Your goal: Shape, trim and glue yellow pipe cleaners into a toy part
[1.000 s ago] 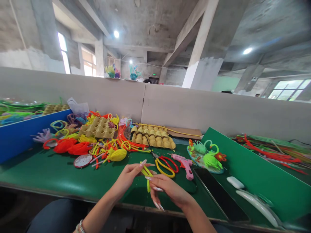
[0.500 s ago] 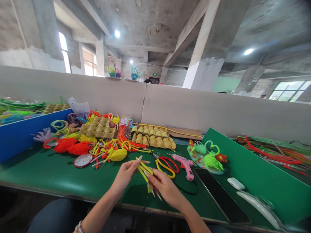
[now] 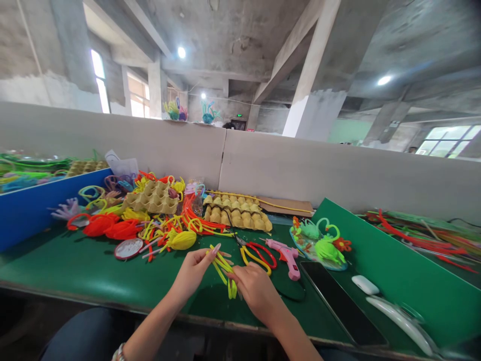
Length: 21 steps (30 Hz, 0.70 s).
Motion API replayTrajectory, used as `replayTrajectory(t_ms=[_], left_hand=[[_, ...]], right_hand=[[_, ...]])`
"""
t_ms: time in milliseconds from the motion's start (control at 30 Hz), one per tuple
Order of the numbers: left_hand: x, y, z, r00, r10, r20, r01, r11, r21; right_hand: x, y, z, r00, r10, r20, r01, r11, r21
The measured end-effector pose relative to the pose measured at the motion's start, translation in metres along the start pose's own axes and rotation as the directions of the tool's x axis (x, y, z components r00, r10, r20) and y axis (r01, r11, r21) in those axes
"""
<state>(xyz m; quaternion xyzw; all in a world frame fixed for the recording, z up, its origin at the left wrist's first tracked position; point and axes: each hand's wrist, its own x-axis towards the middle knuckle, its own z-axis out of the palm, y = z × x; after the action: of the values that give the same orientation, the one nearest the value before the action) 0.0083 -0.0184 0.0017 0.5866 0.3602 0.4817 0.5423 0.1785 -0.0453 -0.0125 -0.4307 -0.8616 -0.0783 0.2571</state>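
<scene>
Pipe cleaners, ends behind right hand

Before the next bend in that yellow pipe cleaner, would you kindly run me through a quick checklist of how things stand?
1. Left hand grips the yellow pipe cleaner at its upper end: ok.
2. Right hand pinches the lower part of it: ok.
3. Piece held above the green table, apart from the pile of pipe cleaners: ok.
4. Scissors lie just beyond the hands, within easy reach: ok.
5. Pink glue gun lies on the table to the right, its nozzle pointing away from the hands: ok.
6. Whether the glue gun is hot: cannot tell.
</scene>
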Motion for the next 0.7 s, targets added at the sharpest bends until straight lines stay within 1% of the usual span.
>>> replayTrajectory(t_ms=[167,333,400,467,567,700], left_hand=[[-0.0005,0.003,-0.0009,1.0,-0.004,0.018,0.004,1.0,-0.001],[0.0001,0.0022,-0.0002,1.0,-0.016,0.015,0.015,0.999,0.038],[0.0001,0.0017,0.0,1.0,-0.005,0.016,0.004,0.998,0.055],[-0.0002,0.0018,0.0,1.0,0.009,0.018,-0.01,0.997,0.08],[-0.0012,0.0034,-0.0005,0.999,0.02,0.025,-0.023,0.994,0.108],[-0.002,0.0064,-0.0022,0.999,0.014,0.043,-0.019,0.994,0.106]], right_hand=[[-0.0011,-0.0019,-0.0062,0.996,0.073,0.059,-0.078,0.993,0.091],[-0.0015,-0.003,-0.0093,0.979,0.153,0.137,-0.18,0.959,0.22],[-0.0007,-0.0033,-0.0102,0.972,0.175,0.154,-0.209,0.948,0.24],[0.0001,-0.0035,-0.0107,0.97,0.186,0.154,-0.218,0.949,0.228],[0.0007,-0.0031,-0.01,0.975,0.196,0.108,-0.215,0.954,0.207],[0.0002,-0.0012,-0.0054,0.987,0.148,0.065,-0.158,0.964,0.214]])
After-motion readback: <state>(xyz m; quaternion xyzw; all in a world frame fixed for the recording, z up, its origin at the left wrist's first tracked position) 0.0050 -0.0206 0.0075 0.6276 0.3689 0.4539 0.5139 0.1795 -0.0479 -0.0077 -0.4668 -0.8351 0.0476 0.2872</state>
